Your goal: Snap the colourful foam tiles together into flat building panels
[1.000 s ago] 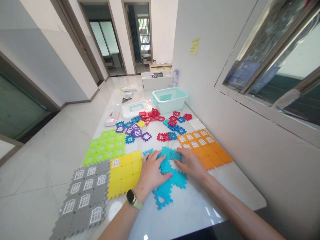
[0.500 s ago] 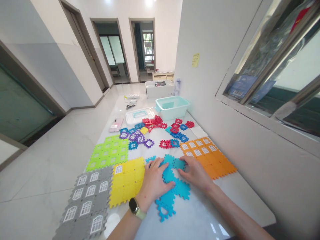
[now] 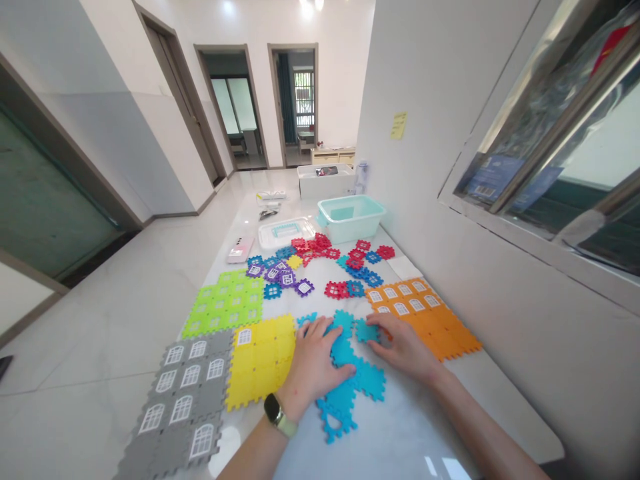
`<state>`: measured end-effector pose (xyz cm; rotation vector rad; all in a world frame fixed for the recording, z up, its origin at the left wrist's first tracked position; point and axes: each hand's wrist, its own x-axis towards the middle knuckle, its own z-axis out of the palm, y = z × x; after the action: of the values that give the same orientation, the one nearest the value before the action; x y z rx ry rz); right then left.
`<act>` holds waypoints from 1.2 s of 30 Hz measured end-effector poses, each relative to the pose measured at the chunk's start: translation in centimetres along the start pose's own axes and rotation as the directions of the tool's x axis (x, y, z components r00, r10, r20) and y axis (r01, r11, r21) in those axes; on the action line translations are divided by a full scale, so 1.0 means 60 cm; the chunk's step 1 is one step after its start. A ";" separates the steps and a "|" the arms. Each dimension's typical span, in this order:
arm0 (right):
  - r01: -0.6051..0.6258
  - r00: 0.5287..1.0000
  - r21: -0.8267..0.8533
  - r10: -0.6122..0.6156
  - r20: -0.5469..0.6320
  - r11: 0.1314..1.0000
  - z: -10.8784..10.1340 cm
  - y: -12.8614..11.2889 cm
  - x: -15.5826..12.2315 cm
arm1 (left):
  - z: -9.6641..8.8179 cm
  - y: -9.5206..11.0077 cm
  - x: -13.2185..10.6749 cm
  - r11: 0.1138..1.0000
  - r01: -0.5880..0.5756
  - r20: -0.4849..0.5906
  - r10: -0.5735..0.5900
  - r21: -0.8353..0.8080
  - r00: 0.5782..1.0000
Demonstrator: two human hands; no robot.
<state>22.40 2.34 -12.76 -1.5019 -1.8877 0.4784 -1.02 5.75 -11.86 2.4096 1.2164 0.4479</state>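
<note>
Both of your hands are on the cyan foam tiles at the near end of the desk, so the step in hand looks like fitting these toothed pieces together. Your left grip is open, palm down with the fingers spread on a linked cyan tile cluster, and a black-faced watch sits on that wrist. Your right grip is open too, its fingers resting against a small cyan square tile at the cluster's upper right. Neither grip is closed around anything.

The cluster lies flat on the white marble desk, between a yellow foam sheet and an orange foam sheet with white window shapes. Your fingers hide the joint, so that small tile may already be meshed; I can't tell from this view. If it isn't, the next move calls for lining its teeth up with the cluster's notches and pressing down evenly, with your left grip pinning the cluster so it doesn't slide on the polished surface.

Farther up the desk, a lime-green foam sheet and loose red, blue and purple foam tiles lie short of a pale teal plastic tub.
</note>
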 end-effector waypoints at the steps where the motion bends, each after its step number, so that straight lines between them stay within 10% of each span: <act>1: -0.005 1.000 -0.002 0.005 -0.004 1.000 -0.002 -0.001 0.001 | 0.000 0.000 0.000 1.000 -0.003 0.003 0.003 0.001 1.000; 14: 0.004 0.996 -0.032 -0.007 -0.085 0.999 -0.010 0.005 0.005 | -0.009 0.008 -0.006 0.999 -0.031 0.029 0.030 0.008 0.999; 24: 0.147 0.987 0.000 -0.146 0.068 0.989 -0.006 0.030 0.011 | -0.025 0.042 -0.025 0.996 -0.080 0.162 0.075 0.028 0.984; 36: -0.026 0.999 -0.308 0.011 -0.051 0.951 0.021 -0.001 0.039 | -0.015 0.047 -0.029 0.997 -0.065 0.147 0.070 -0.033 0.987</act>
<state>21.22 4.69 -12.99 -1.7140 -1.9792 0.1555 -0.48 3.01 -9.92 2.4183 1.0608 0.2973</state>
